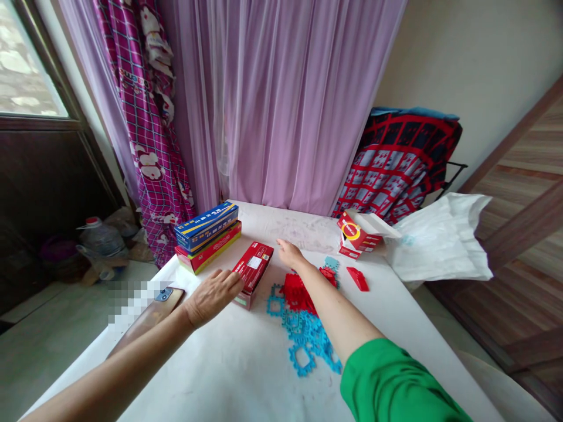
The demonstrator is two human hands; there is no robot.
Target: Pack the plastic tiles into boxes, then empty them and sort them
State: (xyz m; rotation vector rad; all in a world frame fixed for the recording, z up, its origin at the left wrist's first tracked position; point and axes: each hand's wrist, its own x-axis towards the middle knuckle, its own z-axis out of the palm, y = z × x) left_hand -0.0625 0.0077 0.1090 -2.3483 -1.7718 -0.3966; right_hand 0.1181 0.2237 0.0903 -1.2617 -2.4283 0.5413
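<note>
A red cardboard box with a white label lies on the white table, its lid closed. My left hand rests with its fingers together on the near left edge of this box, gripping it. Just off the far right side of the box, my right hand hovers with bent fingers, slightly apart; I see nothing in them. Beneath my right forearm lies a pile of red plastic pieces and blue toothed, frame-shaped plastic pieces, partly hidden by the arm.
A blue box is stacked on a red and yellow box at left. A phone lies near the left edge. At right stand an open red box, a red piece and a white plastic bag. Purple curtains hang behind.
</note>
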